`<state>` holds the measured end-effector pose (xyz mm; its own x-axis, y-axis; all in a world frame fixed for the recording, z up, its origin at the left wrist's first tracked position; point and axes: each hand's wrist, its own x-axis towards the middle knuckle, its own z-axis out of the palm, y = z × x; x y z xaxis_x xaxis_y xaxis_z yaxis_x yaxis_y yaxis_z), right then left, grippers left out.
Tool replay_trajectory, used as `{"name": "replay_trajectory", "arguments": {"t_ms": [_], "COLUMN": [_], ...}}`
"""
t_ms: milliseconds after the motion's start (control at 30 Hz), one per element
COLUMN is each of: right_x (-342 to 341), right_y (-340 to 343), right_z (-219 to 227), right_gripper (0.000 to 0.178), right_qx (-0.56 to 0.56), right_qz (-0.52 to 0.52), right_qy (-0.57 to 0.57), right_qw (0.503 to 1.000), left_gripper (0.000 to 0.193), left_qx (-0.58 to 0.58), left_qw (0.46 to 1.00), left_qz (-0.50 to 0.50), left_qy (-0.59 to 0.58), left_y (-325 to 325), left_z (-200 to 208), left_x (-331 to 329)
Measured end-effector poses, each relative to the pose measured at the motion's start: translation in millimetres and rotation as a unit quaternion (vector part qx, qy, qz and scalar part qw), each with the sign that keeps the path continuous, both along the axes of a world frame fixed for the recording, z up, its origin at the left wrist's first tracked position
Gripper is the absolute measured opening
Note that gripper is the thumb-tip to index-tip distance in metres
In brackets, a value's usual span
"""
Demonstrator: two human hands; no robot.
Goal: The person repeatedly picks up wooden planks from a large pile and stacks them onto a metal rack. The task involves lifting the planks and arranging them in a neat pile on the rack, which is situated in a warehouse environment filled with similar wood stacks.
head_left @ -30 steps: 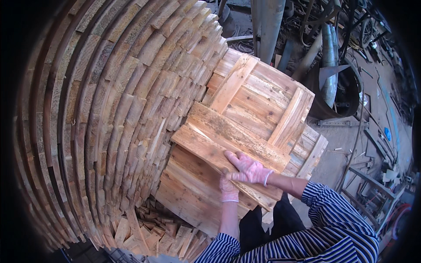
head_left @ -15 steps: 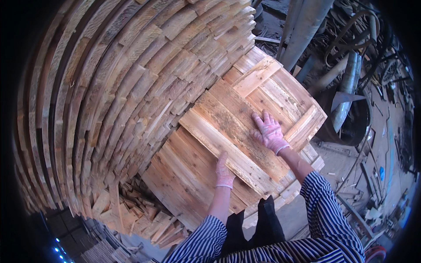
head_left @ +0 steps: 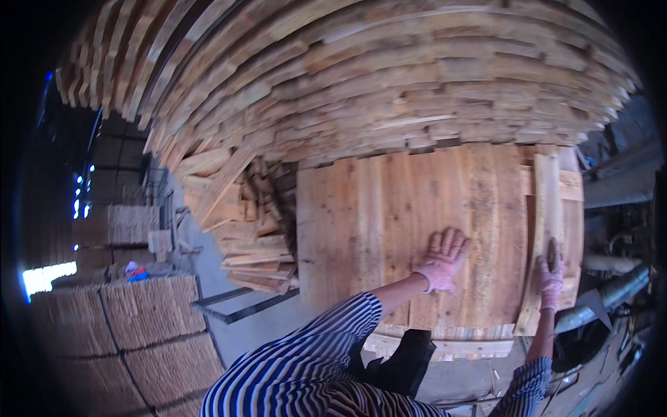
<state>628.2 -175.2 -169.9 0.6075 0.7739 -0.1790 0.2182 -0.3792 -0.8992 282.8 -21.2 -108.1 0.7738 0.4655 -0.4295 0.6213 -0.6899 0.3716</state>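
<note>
A wide panel of pale wooden planks point(head_left: 389, 229) lies flat in front of me. My left hand point(head_left: 445, 260), in a pink glove, rests flat on the panel near its middle with the fingers spread. A narrow wooden batten point(head_left: 545, 201) lies across the panel's right end. My right hand point(head_left: 552, 274), also gloved in pink, is laid on the near part of this batten, fingers stretched along it. Both of my sleeves are blue and white striped.
A tall stack of long planks point(head_left: 382, 83) rises right behind the panel. Loose offcuts point(head_left: 243, 229) are piled at its left. Bundled stacks of thin wood point(head_left: 139, 320) stand on the floor at lower left. A grey metal pipe point(head_left: 611, 292) runs along the right.
The view has swung round a lot, so the panel now lies square to me. My left hand now lies further toward the panel's middle and my right hand has gone out to the batten at its right end.
</note>
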Motion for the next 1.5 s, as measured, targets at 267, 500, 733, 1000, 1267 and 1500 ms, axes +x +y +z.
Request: {"name": "replay_trajectory", "arguments": {"t_ms": [267,500,733,1000,1267,1500], "right_x": [49,-48,-236,-421,-627,-870], "right_y": [10,40,33,103,224,420], "right_z": [-27,48,96,109,143,180], "right_gripper": [0.068,0.08,0.09,0.088,0.082,0.098], "right_qx": [0.053,-0.281,-0.114,-0.076,-0.036,0.161], "right_qz": [0.159,0.181,0.254,0.373,0.578,0.474], "right_qy": [0.147,-0.399,-0.283,-0.14,-0.179,-0.322], "right_qw": [0.975,0.854,0.918,0.914,0.795,0.804], "left_gripper": [0.149,0.11,0.104,0.113,0.099,0.08], "left_qx": [-0.059,-0.12,0.397,0.168,0.257,-0.02], "left_qw": [0.998,0.914,0.71,0.818,0.787,0.444], "left_qz": [0.002,0.257,0.582,0.52,0.559,0.769], "left_qy": [0.018,-0.291,-0.029,0.178,0.047,-0.459], "left_y": [7,49,257,353,256,174], "left_z": [15,-13,100,173,213,194], "left_x": [1,-107,-464,-618,-736,-848]}}
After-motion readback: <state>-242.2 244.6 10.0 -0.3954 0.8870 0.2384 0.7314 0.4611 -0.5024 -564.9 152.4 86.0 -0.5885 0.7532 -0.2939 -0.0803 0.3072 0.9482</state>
